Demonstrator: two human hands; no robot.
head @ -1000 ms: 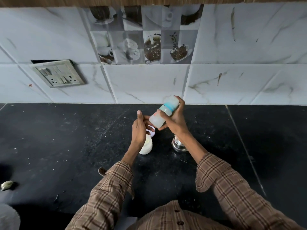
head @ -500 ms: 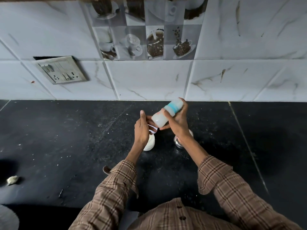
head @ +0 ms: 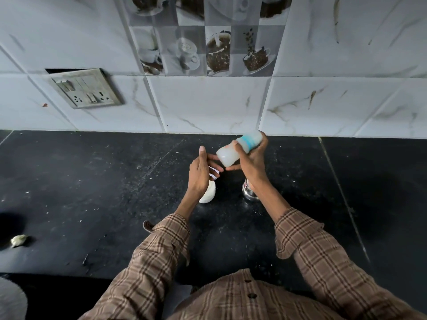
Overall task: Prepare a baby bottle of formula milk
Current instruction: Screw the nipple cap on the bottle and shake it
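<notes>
My right hand [head: 250, 166] grips a baby bottle [head: 239, 148] with a blue collar and a clear cap, held tilted on its side above the counter; the liquid inside looks milky white. My left hand [head: 200, 173] is raised beside the bottle's base, fingers stretched out, holding nothing that I can see. Below the left hand stands a white tub [head: 208, 192] with a white and purple lid or label [head: 213, 174] showing behind the palm. A small steel cup [head: 248, 192] stands under my right wrist, partly hidden.
The black stone counter [head: 92, 181] runs to a tiled wall with a switch plate [head: 86, 91] at the left. A small pale scrap [head: 18, 240] lies near the counter's front left. A grey rounded object [head: 10, 301] shows at the bottom left corner.
The tilted bottle has shifted slightly in my right hand, as in shaking. My left hand stays open beside it. The view has tilted a little downward.
</notes>
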